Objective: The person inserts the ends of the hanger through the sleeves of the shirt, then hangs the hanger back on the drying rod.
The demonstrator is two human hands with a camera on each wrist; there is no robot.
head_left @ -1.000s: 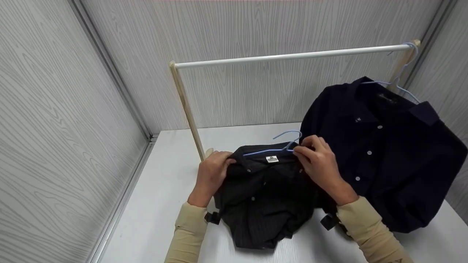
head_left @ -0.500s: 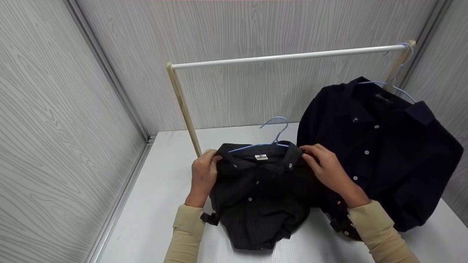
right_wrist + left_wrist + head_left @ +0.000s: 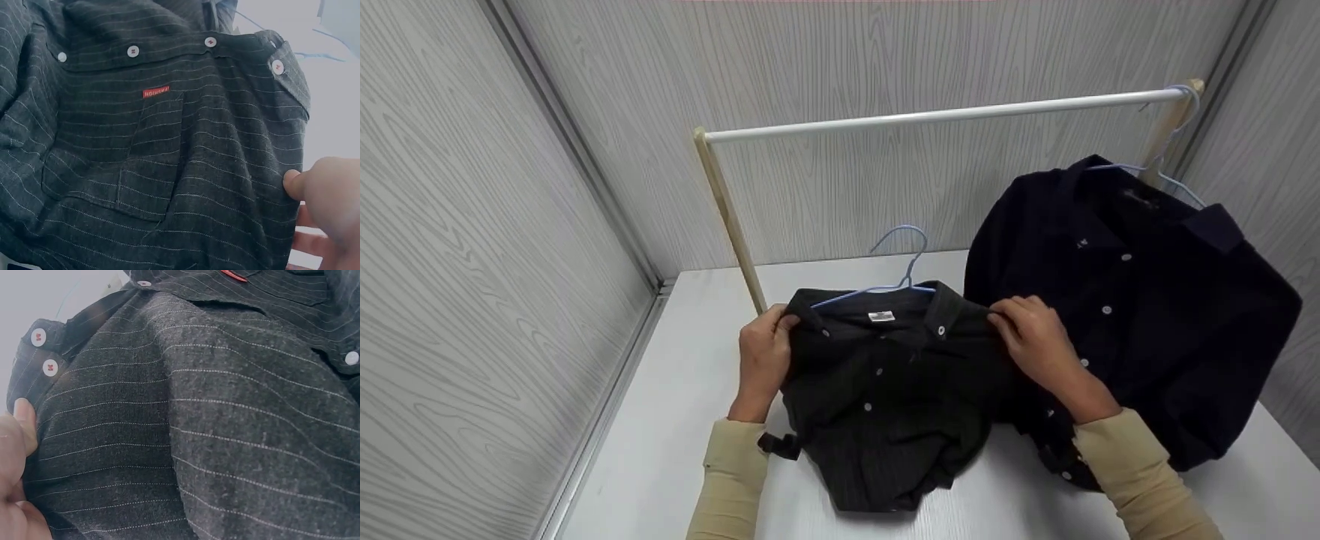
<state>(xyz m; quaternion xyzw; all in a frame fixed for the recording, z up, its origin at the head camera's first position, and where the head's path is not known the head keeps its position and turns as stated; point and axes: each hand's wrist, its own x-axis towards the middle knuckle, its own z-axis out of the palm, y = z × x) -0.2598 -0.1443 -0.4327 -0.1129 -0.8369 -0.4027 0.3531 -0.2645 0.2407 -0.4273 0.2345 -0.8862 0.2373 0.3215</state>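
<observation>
A dark pinstriped button-up shirt is spread in front of me in the head view, its collar towards the rack. Inside the collar lies a blue hanger, its hook standing up above the neckline. My left hand pinches the shirt's shoulder beside the collar. On the opposite shoulder, farther from the collar, my right hand pinches the cloth between thumb and fingers. The left wrist view shows thumb and fingers at the cloth's edge. A chest pocket with a red label shows in the right wrist view.
Behind the shirt stands a garment rack with a white bar and wooden posts. A navy shirt hangs at its right end on another blue hanger, close to my right arm. The white table meets panelled walls.
The hanger's hook has risen and shifted left. My right hand has moved from the collar and hanger out along the right shoulder. My left hand and the collar have moved slightly left.
</observation>
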